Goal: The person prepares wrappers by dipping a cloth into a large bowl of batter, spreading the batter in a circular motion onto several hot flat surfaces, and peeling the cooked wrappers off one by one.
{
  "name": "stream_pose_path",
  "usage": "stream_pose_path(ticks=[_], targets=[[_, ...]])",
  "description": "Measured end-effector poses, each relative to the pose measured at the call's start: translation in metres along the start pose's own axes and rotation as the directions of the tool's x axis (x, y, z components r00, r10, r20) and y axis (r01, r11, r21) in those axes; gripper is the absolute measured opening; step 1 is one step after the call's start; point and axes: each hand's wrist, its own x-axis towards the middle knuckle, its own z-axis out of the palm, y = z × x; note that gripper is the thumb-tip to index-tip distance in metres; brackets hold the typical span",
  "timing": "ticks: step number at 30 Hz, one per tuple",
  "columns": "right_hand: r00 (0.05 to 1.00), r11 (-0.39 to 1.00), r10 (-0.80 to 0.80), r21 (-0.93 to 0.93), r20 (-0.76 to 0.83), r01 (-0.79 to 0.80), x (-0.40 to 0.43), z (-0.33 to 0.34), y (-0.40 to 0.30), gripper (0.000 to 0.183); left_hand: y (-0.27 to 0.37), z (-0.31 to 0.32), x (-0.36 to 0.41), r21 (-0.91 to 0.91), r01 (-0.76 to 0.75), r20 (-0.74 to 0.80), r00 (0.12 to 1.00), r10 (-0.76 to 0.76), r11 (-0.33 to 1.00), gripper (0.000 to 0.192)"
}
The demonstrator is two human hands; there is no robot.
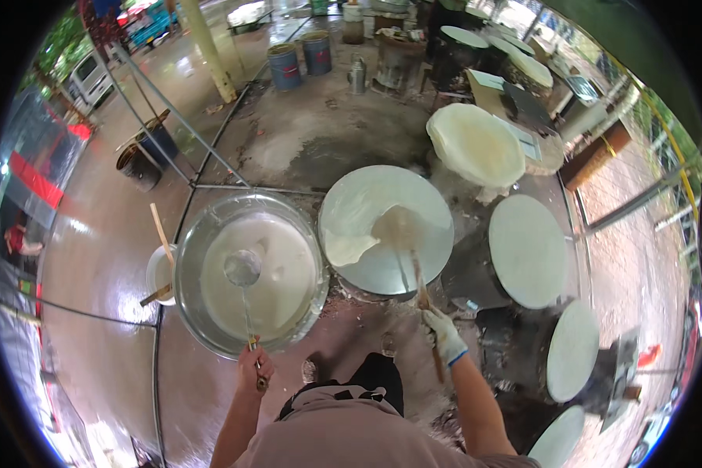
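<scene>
My left hand (256, 365) grips the handle of a metal ladle (243, 268). The ladle's bowl is over pale batter (289, 292) in a large metal basin (192, 319). In a white glove with a blue cuff, my right hand (441, 333) holds the wooden handle of a spreading tool (419, 275). Its head is a brown motion blur above a round griddle (386, 281). Wet batter (351, 199) coats the griddle's far and left parts, with a thicker lobe at left. Toward me the griddle's grey surface shows.
A pile of thin round flatbreads (477, 146) lies beyond the griddle at right. Several round pale-topped griddles (527, 251) line my right side. A white bucket (155, 272) with wooden sticks stands left of the basin. Metal poles (181, 128) rise at left; blue drums (285, 67) stand farther back.
</scene>
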Motion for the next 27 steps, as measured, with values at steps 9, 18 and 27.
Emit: stream_pose_path(ticks=[9,18,27], targets=[[0.990,0.960,-0.117,0.265,0.081,0.092,0.089,0.229,0.071,0.036,0.080,-0.121,-0.001,0.035,0.171,0.222,0.959,-0.175,0.985,0.023],[0.813,0.978,-0.201,-0.157,-0.547,0.136,0.062,0.308,0.093,0.047,0.099,-0.190,-0.012,-0.101,0.235,0.281,0.939,-0.199,0.967,0.024],[0.742,0.980,-0.192,-0.089,-0.642,0.177,0.061,0.277,0.109,0.037,0.096,-0.174,-0.008,0.013,0.134,0.297,0.946,-0.132,0.991,0.023]])
